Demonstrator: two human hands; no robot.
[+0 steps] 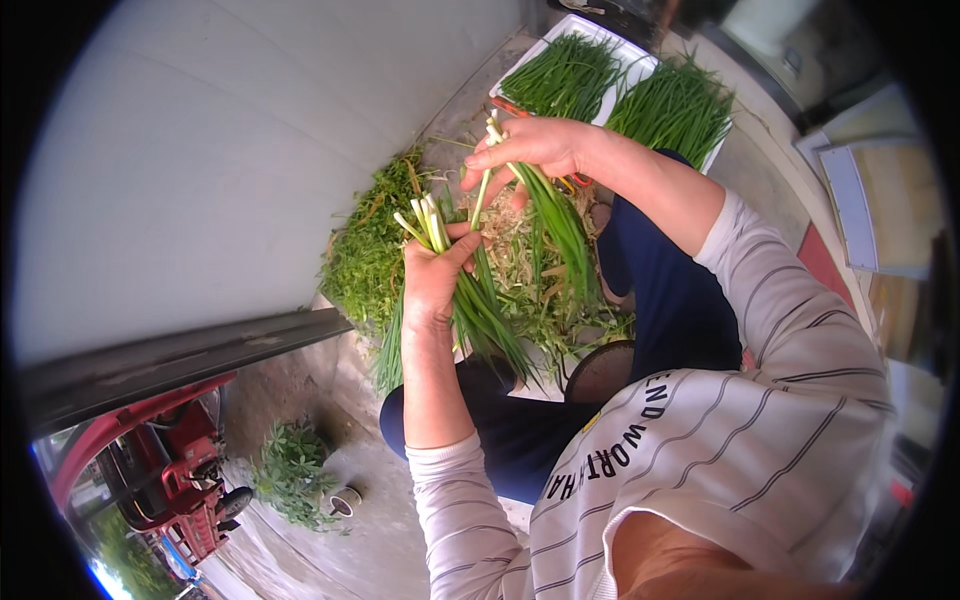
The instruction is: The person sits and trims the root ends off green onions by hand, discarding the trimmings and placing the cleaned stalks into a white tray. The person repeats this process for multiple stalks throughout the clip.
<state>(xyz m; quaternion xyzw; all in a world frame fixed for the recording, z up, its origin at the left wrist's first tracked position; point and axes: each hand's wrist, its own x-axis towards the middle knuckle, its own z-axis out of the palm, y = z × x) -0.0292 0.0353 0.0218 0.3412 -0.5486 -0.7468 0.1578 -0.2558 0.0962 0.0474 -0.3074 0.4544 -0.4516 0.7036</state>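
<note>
My left hand (439, 270) grips a bunch of green onions (480, 315), their white root ends up and green leaves hanging down. Above and to its right, my right hand (536, 146) holds a smaller bunch of green onions (559, 217), with the leaves trailing below. A single pale stalk (482, 199) spans from my left thumb to the right hand's fingers. Beneath both hands lie leafy greens (367, 255) and straw-coloured plant scraps (517, 240). Part of a red and orange object (581, 180) shows behind the right hand.
White trays (637, 64) at the top hold more long green leaves (671, 105). A pale wall (187, 172) stands at the left. My bent legs (667, 300) flank the scraps. Lower left are a leafy plant (292, 472), a small pot (346, 502) and a red vehicle (180, 480).
</note>
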